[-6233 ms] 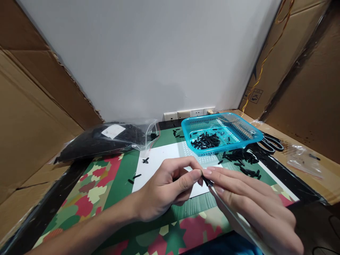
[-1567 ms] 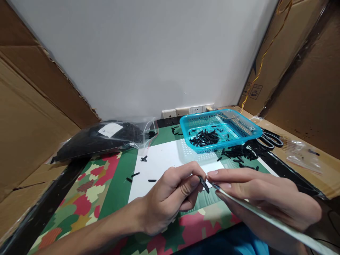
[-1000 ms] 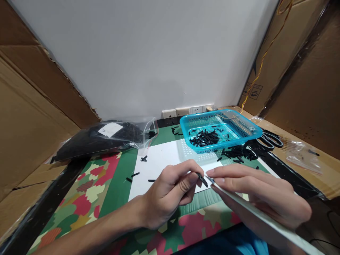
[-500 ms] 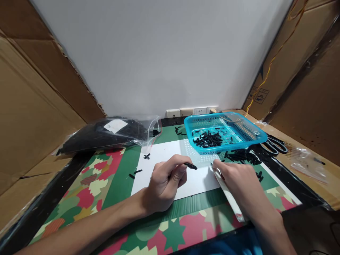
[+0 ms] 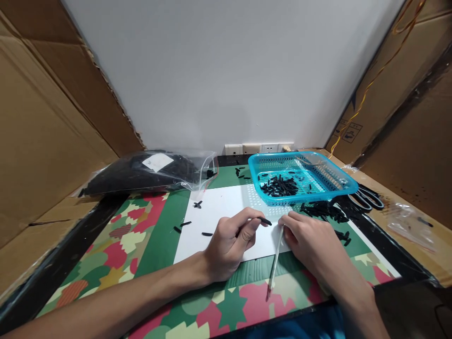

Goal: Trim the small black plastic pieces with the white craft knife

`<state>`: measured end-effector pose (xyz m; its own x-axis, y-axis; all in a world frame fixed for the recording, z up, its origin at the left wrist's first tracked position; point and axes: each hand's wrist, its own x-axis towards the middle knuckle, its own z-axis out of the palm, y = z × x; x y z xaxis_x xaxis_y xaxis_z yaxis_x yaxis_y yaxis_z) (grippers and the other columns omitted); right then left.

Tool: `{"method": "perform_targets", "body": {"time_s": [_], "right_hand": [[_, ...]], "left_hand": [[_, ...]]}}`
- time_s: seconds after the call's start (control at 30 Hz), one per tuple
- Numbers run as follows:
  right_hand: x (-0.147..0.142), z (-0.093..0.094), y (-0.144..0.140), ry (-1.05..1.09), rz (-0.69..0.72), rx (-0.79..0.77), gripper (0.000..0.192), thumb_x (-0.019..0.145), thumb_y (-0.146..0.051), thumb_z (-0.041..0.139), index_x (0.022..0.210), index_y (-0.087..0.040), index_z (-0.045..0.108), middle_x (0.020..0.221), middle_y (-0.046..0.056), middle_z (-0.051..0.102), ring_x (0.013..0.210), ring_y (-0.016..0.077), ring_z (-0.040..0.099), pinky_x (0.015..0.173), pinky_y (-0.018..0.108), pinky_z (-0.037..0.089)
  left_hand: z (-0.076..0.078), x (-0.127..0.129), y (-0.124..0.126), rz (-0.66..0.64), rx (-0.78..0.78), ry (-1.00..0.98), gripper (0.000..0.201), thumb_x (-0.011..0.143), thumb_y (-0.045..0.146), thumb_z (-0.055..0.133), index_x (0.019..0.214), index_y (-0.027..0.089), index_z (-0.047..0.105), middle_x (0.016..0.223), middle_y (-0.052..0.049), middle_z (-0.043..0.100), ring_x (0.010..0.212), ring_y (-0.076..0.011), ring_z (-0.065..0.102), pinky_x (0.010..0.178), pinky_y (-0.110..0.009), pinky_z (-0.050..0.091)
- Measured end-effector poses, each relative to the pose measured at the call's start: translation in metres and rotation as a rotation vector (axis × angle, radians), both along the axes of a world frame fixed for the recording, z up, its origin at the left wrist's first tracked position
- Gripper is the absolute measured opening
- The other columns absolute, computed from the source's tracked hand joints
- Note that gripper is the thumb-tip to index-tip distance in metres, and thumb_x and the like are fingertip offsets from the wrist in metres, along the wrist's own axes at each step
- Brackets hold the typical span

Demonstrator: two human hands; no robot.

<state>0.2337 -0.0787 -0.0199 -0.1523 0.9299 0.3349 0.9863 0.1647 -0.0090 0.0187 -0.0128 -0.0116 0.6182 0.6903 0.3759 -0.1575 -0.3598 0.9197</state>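
My left hand [image 5: 229, 242] rests on the white sheet [image 5: 226, 214] and pinches a small black plastic piece [image 5: 264, 221] between thumb and forefinger, its tip pointing right. My right hand [image 5: 310, 240] lies just to the right of it, fingers curled on a thin clear bag [image 5: 274, 256] that stands on edge and runs down toward me. The two hands are a short gap apart. Behind them sits a blue basket [image 5: 339, 186] holding several black pieces [image 5: 280, 185].
More black pieces [image 5: 323, 209] lie loose right of the basket and a few [image 5: 197, 204] on the sheet. A large clear bag of black parts [image 5: 141, 172] lies at back left. Scissors [image 5: 369, 197] and a small clear bag [image 5: 409, 219] sit at right. Cardboard walls close both sides.
My hands were joined over the piece and bag, then moved apart and down onto the sheet. The bag has turned on edge in my right hand. The view shifted slightly.
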Motion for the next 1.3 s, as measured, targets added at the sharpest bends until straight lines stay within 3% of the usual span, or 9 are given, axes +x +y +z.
{"method": "perform_targets", "body": {"time_s": [0.13,0.23,0.3,0.43,0.53,0.73,0.93,1.13,1.3], "right_hand": [[-0.004,0.009,-0.009,0.341,0.197,0.137,0.022,0.103,-0.008,0.055,0.106,-0.022,0.072,0.088,0.001,0.071,0.058,0.0144,0.063,0.053,0.029,0.038],[-0.011,0.022,-0.018,0.709,0.360,0.261,0.020,0.106,-0.009,0.060,0.115,-0.021,0.072,0.101,0.004,0.073,0.074,0.0129,0.070,0.069,0.024,0.055],[-0.014,0.028,-0.022,0.805,0.398,0.323,0.022,0.104,-0.005,0.063,0.112,-0.022,0.074,0.103,0.005,0.074,0.085,0.0147,0.073,0.077,0.024,0.059],[-0.014,0.028,-0.022,0.781,0.369,0.428,0.021,0.099,-0.004,0.072,0.109,-0.022,0.075,0.092,0.001,0.080,0.077,0.0155,0.076,0.071,0.025,0.060],[-0.015,0.025,-0.020,0.741,0.362,0.412,0.023,0.098,-0.010,0.076,0.118,-0.022,0.074,0.085,-0.001,0.080,0.066,0.0148,0.076,0.065,0.024,0.061],[-0.021,0.023,-0.018,0.828,0.411,0.373,0.018,0.101,-0.008,0.071,0.112,-0.021,0.074,0.095,0.003,0.083,0.077,0.0156,0.079,0.070,0.025,0.064],[-0.023,0.023,-0.016,0.926,0.371,0.366,0.020,0.099,-0.005,0.071,0.107,-0.023,0.075,0.093,-0.001,0.082,0.075,0.0120,0.078,0.070,0.018,0.064],[-0.021,0.019,-0.017,1.025,0.324,0.272,0.019,0.101,-0.009,0.070,0.111,-0.025,0.075,0.089,-0.003,0.081,0.072,0.0118,0.080,0.067,0.016,0.066],[-0.018,0.014,-0.017,1.070,0.358,0.303,0.022,0.100,-0.007,0.070,0.109,-0.025,0.076,0.092,-0.002,0.081,0.073,0.0130,0.079,0.066,0.020,0.067]], "left_hand": [[-0.006,0.000,0.004,-0.016,0.064,-0.008,0.027,0.113,0.038,0.051,0.110,0.016,0.067,0.060,0.009,0.038,0.048,-0.0069,0.033,0.045,-0.020,0.026],[-0.007,0.001,0.005,-0.031,0.082,-0.022,0.024,0.114,0.035,0.051,0.112,0.017,0.066,0.061,0.009,0.039,0.050,-0.0065,0.034,0.046,-0.019,0.027],[-0.007,0.001,0.004,-0.037,0.094,-0.019,0.024,0.114,0.034,0.050,0.113,0.016,0.066,0.061,0.009,0.039,0.050,-0.0066,0.035,0.047,-0.019,0.028],[-0.007,0.000,0.004,-0.044,0.097,-0.012,0.025,0.114,0.033,0.049,0.115,0.016,0.067,0.062,0.009,0.038,0.051,-0.0068,0.035,0.047,-0.019,0.029],[-0.007,-0.001,0.003,-0.041,0.102,-0.010,0.025,0.115,0.033,0.049,0.116,0.016,0.067,0.063,0.008,0.040,0.052,-0.0067,0.036,0.049,-0.019,0.030],[-0.007,0.002,0.005,-0.064,0.052,-0.026,0.026,0.114,0.035,0.052,0.116,0.015,0.069,0.062,0.009,0.039,0.051,-0.0065,0.036,0.047,-0.019,0.029],[-0.005,0.002,0.004,-0.097,0.030,-0.024,0.029,0.114,0.034,0.052,0.121,0.014,0.071,0.060,0.010,0.034,0.049,-0.0058,0.033,0.046,-0.019,0.026],[-0.002,0.002,0.004,-0.040,0.124,-0.022,0.029,0.111,0.030,0.057,0.123,0.012,0.077,0.062,0.007,0.044,0.051,-0.0062,0.035,0.047,-0.019,0.032],[0.001,0.004,0.003,-0.019,0.235,-0.049,0.026,0.109,0.024,0.060,0.123,0.012,0.079,0.065,0.003,0.058,0.051,-0.0062,0.041,0.049,-0.019,0.037]]}}
